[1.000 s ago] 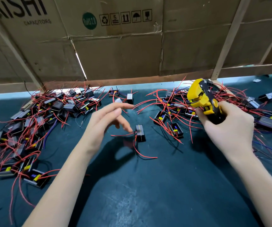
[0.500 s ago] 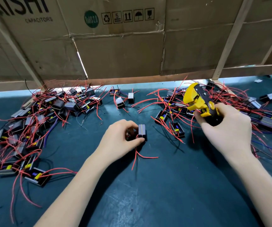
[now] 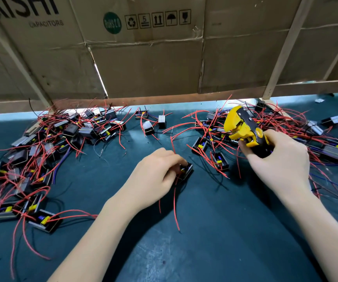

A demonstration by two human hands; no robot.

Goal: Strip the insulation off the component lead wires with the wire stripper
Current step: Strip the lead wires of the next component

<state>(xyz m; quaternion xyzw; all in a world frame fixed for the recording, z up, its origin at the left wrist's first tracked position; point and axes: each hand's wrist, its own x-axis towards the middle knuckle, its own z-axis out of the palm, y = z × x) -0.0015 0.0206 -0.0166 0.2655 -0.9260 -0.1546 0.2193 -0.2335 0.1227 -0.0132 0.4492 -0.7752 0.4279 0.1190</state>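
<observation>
The dark teal work mat (image 3: 214, 241) carries everything, and positions below are given relative to it. A brown corrugated cardboard wall (image 3: 153, 58) with printed handling symbols stands along the mat's far edge. Toward the mat's far left lies a large heap of small black box-shaped components with red lead wires (image 3: 42, 151); a second tangled heap of the same kind (image 3: 316, 139) occupies the far right. Both forearms reach in from the mat's near edge. The right hand (image 3: 277, 165), over the right-centre of the mat, is raised clear of the surface with its fingers curled round the handles of the yellow-and-black wire stripper (image 3: 243, 129), whose head points up and away toward the cardboard. The left hand (image 3: 158, 174) sits low at the mat's centre, palm down, fingertips pinching one small black component with a yellow part inside (image 3: 186, 169), which rests at the fingertips on the hand's right side. Its thin red lead wires (image 3: 175, 210) trail from under the hand toward the near edge of the mat, slightly curved.
</observation>
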